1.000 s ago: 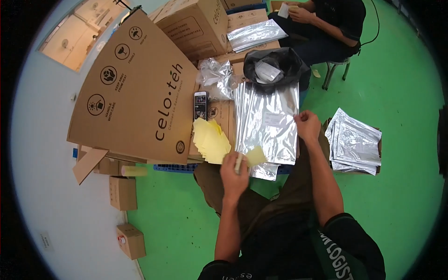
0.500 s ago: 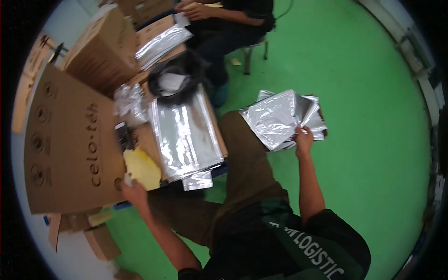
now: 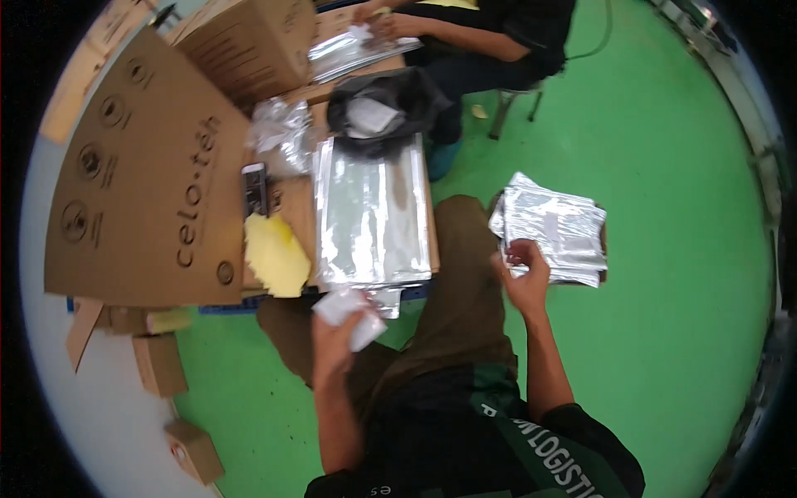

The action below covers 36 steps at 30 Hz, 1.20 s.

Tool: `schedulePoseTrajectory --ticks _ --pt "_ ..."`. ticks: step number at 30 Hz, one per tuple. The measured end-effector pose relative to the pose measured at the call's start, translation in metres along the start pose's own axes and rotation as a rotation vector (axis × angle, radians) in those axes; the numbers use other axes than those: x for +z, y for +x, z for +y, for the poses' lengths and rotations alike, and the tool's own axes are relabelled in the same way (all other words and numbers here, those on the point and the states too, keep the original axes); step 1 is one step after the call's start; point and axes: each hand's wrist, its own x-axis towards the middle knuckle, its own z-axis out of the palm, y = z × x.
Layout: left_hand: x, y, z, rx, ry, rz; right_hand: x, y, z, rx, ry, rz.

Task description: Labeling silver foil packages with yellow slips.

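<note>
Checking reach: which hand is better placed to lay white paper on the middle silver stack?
Left hand, likely: it holds white paper near the stack; the right hand is at another silver pile.

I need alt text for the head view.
The left hand holds thin white material, blurred; the right hand is at the near left corner of a rectangular silver foil stack. Ahead lies another silver foil stack, with yellow paper pieces to its left.
</note>
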Motion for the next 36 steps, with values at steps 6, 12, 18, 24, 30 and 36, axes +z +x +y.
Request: schedulePoseTrajectory --ticks 6,12,18,24,30,36 --pt "0.021 -0.025 -0.028 -0.011 0.207 -0.103 0.059 -0.06 -0.127 -0.917 -0.264 -0.909" --pt "-0.011 -0.031 -0.017 -0.106 0.232 -0.317 0.076 -0.069 -0.132 -0.91 -0.294 -1.055" --pt "-0.021 -0.028 -0.009 -0.033 0.062 -0.168 0.078 -0.07 -0.126 -0.576 0.026 -0.779" --pt "-0.013 -0.027 -0.022 0.206 0.259 -0.025 0.07 -0.073 -0.106 -0.397 0.091 -0.714" --pt "-0.012 -0.033 -0.029 0.159 0.091 -0.111 0.072 -0.074 -0.104 -0.224 0.111 -0.757" --pt "-0.018 -0.034 -0.017 0.218 0.126 -0.069 0.075 -0.068 -0.115 -0.044 0.402 -0.92"
